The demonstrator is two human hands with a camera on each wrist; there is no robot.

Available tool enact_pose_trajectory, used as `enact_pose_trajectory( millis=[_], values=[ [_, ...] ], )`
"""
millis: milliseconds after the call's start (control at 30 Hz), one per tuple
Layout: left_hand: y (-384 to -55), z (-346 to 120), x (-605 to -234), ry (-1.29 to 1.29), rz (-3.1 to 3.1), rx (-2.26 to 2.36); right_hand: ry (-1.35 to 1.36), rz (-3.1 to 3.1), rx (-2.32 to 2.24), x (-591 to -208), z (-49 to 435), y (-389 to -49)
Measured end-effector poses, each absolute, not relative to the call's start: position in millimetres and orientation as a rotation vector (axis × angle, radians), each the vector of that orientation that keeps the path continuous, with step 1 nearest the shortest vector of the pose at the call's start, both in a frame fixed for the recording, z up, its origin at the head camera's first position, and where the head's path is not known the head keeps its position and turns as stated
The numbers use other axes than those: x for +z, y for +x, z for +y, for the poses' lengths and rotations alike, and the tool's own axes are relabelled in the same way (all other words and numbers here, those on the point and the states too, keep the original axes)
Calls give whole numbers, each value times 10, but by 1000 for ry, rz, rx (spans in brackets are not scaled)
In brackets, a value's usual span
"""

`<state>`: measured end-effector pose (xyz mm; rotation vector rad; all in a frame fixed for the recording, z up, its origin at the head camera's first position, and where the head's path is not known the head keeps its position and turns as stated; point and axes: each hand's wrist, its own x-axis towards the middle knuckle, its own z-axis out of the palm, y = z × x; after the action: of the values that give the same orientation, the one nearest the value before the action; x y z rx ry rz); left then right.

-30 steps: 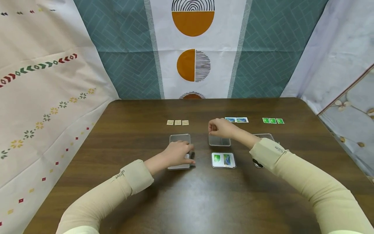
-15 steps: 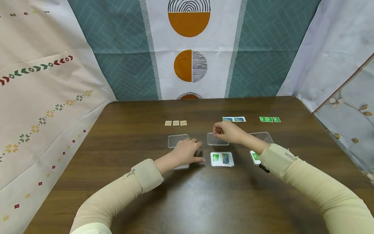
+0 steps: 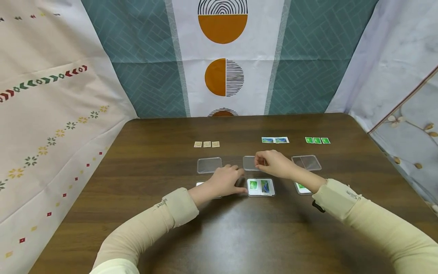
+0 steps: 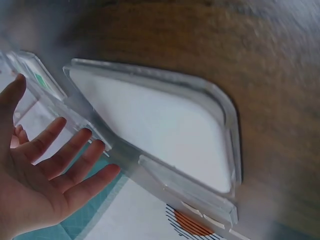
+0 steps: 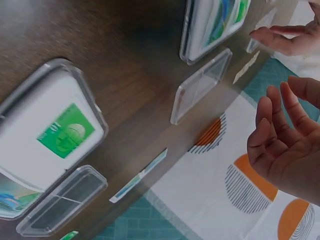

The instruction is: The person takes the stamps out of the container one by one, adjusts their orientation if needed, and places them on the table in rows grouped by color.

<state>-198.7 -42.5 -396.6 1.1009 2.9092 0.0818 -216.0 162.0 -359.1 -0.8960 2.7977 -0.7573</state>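
My left hand hovers between the left case, which it partly hides, and the middle case. Its fingers are spread, the thumb tip right at the middle case's left edge. In the left wrist view the left case's white insert is bare. The middle case carries a green stamp and a blue landscape stamp. My right hand is over the right part of the middle clear lid, fingers loosely curled; nothing shows between them in the right wrist view.
A left clear lid and a right clear lid lie behind their cases. The right case is partly covered by my forearm. Along the back lie tan stamps, blue stamps and green stamps.
My left hand has shifted right, from over the left case toward the middle case. My right hand has drawn right and slightly nearer, uncovering the blue stamps and more of the right lid.
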Motion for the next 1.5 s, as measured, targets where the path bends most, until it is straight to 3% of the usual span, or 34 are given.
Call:
enact_pose_trajectory(
  millis=[500, 1500],
  values=[
    [-1952, -333, -4084, 1083, 2875, 74, -975, 2777, -677, -3815, 1700, -1987],
    [-1984, -285, -4087, 1051, 2870, 42, -943, 2754, -559, -3941, 1628, -2055]
  ],
)
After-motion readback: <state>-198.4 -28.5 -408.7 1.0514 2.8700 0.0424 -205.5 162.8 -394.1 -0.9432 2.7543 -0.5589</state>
